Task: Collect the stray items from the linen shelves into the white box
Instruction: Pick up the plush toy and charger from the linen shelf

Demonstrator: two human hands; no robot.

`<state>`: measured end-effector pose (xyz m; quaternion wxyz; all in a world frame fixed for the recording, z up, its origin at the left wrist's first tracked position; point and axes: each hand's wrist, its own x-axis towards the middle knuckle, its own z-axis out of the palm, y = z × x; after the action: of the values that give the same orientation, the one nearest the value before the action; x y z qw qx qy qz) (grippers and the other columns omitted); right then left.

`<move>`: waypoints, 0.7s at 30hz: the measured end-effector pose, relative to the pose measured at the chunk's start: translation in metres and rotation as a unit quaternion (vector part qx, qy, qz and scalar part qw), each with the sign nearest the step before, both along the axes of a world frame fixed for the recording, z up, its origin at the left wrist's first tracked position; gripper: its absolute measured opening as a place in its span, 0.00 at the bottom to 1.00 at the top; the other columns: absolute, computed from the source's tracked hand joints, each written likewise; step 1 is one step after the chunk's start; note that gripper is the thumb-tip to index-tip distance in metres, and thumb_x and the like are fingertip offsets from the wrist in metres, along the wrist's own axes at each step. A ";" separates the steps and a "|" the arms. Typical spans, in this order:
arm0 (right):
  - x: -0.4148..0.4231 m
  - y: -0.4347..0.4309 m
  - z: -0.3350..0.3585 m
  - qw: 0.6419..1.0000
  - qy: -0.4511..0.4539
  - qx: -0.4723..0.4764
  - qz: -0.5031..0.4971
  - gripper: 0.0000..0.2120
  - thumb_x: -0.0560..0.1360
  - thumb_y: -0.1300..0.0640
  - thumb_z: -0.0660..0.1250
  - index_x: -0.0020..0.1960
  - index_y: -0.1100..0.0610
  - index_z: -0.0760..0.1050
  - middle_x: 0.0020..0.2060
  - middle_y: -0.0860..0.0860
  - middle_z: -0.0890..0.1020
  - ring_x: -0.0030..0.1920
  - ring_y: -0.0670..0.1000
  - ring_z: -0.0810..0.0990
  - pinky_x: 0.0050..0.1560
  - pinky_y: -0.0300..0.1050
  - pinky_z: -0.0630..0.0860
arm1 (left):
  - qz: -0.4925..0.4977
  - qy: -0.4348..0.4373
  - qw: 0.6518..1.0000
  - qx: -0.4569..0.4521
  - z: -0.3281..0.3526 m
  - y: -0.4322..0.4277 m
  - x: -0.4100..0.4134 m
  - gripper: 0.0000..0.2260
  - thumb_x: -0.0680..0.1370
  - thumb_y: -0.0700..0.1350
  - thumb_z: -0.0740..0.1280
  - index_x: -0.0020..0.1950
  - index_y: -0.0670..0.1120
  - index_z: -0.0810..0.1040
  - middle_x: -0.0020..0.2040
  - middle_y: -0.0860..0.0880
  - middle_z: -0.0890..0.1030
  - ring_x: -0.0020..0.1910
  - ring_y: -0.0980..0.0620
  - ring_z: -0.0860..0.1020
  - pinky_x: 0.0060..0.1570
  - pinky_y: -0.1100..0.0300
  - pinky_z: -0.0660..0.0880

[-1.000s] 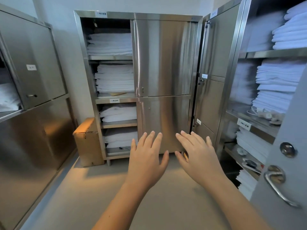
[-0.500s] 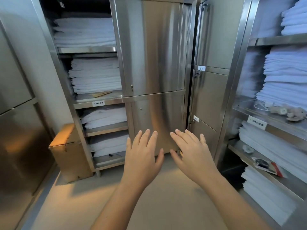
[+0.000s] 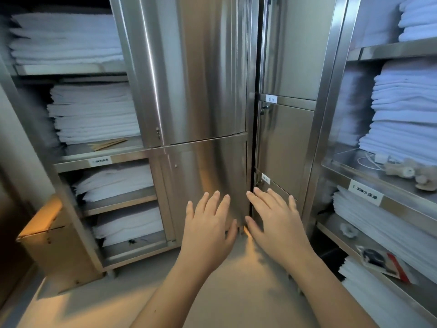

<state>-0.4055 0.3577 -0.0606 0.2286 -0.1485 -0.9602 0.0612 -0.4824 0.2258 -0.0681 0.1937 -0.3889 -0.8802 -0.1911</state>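
Steel linen shelves (image 3: 104,159) surround both hands (image 3: 241,226), spread flat, holding nothing.

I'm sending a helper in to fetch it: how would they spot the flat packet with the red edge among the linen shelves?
Look at the open steel shelving on the right, stacked with folded white linen. On its lowest visible shelf, below the labelled one, the packet lies flat on bare metal near the front edge. It is the only thing there with a red strip and a dark picture; the small white object further back is plain.
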 end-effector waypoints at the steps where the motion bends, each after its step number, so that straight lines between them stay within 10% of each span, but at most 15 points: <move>1: -0.006 0.016 0.002 1.000 0.006 -0.001 -0.005 0.25 0.78 0.46 0.56 0.74 0.47 0.57 0.73 0.44 0.60 0.74 0.48 0.55 0.72 0.55 0.48 | -0.001 0.005 1.000 -0.003 0.004 0.018 -0.008 0.24 0.80 0.53 0.55 0.75 0.49 0.58 0.75 0.49 0.59 0.75 0.50 0.54 0.71 0.47 0.48; 7: -0.022 0.102 0.010 0.999 0.035 0.000 -0.031 0.24 0.75 0.52 0.65 0.69 0.52 0.68 0.69 0.50 0.70 0.70 0.53 0.65 0.68 0.62 0.56 | -0.034 -0.001 0.999 0.023 0.012 0.115 -0.030 0.23 0.78 0.50 0.60 0.72 0.46 0.65 0.72 0.46 0.66 0.72 0.46 0.61 0.69 0.44 0.54; 21: 0.003 0.251 -0.021 0.974 -0.047 -0.024 -0.218 0.25 0.78 0.45 0.55 0.74 0.46 0.55 0.74 0.44 0.59 0.74 0.48 0.54 0.72 0.57 0.48 | -0.223 -0.027 0.974 0.004 -0.021 0.301 -0.043 0.22 0.78 0.49 0.62 0.71 0.46 0.66 0.71 0.46 0.68 0.72 0.46 0.62 0.69 0.43 0.55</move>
<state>-0.4023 0.6084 -0.0819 0.1871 -0.3626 -0.9126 0.0259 -0.5252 0.5263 -0.0886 0.1240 -0.5697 -0.7751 -0.2436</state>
